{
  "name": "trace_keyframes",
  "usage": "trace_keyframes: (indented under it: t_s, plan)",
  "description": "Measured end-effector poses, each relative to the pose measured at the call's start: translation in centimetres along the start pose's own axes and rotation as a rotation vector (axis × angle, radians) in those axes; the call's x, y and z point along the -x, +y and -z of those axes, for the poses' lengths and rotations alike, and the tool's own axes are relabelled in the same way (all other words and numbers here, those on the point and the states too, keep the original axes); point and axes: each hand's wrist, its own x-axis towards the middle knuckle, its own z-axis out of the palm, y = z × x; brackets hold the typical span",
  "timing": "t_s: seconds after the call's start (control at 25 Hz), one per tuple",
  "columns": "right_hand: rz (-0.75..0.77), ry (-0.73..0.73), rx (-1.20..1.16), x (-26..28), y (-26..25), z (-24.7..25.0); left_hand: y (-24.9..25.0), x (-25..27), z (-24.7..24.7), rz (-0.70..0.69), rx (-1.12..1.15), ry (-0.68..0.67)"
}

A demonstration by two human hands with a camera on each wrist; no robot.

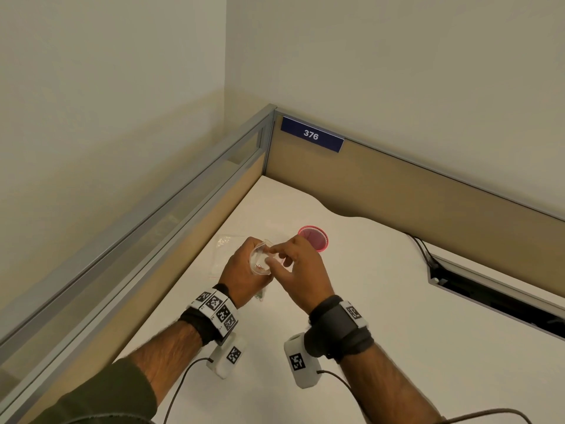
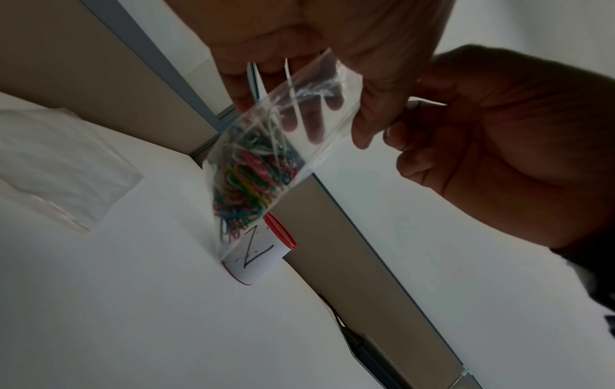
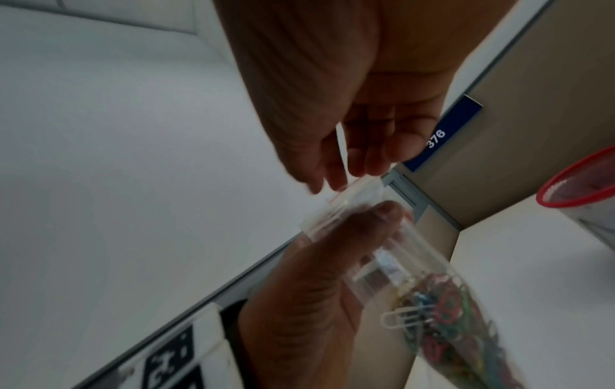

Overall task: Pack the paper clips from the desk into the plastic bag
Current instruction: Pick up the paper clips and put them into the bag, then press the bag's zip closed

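Note:
A small clear plastic bag hangs above the desk. Its lower half is full of coloured paper clips. My left hand grips the bag just under its mouth. Beside it my right hand pinches the bag's top edge between thumb and fingers. The bag's bottom is hidden behind my left hand in the head view. I cannot make out any loose clip on the desk.
A red-rimmed cup with a white paper label stands just behind the hands. Another clear bag lies flat to the left. Tan partition walls close the corner; a cable slot opens at right.

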Motion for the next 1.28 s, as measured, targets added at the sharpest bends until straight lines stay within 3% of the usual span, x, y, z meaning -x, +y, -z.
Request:
trace_keyframes:
  t_s: [0.2, 0.52, 0.64, 0.76, 1.0, 1.16, 1.28]
  plan:
    - [0.079, -0.095, 0.222, 0.8, -0.3, 0.5, 0.1, -0.7, 0.4, -0.021, 0.027, -0.045]
    - [0.016, 0.061, 0.021, -0.2, -1.0, 1.7, 0.5, -0.8, 1.8, -0.055, 0.081, -0.148]
    - [0.061, 0.09, -0.042, -0.4, -0.2, 3.3, 0.8, -0.7, 2.0, -0.019, 0.205, -0.172]
    - [0.137, 0.097, -0.097, -0.2, 1.1, 4.7, 1.5, -0.5, 1.2, 0.048, 0.361, -0.086]
    - [0.115, 0.075, -0.288, 0.2, 3.2, 5.0, 3.2, -0.3, 0.2, 0.035, 0.31, 0.01]
    - [0.017, 0.168, -0.404, 0.2, 4.8, 5.2, 3.5, -0.4, -0.2, 0.028, 0.343, 0.07]
    - [-0.043, 0.083, -0.503, 0.4, 5.4, 5.0, 3.2, -0.7, 0.1, 0.023, 0.319, 0.08]
